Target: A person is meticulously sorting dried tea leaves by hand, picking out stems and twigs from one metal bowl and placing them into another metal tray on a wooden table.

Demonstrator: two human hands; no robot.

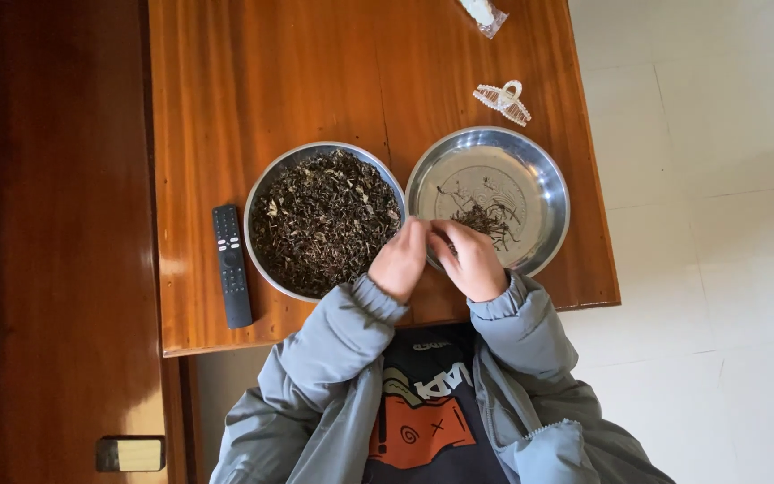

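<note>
Nearest the body, both hands are held together over the gap between two steel bowls on a wooden table. The left hand and right hand are curled, fingertips pinched narrow on something small; what is gripped cannot be told. Just left of the left hand, the full bowl is heaped with dark dried leaves. Beyond the right hand, a few stems lie in the other bowl. Sorting seems under way; a fine pinch and a short reach rightward are called for. Farther left lies a remote; farther off, a hair clip.
</note>
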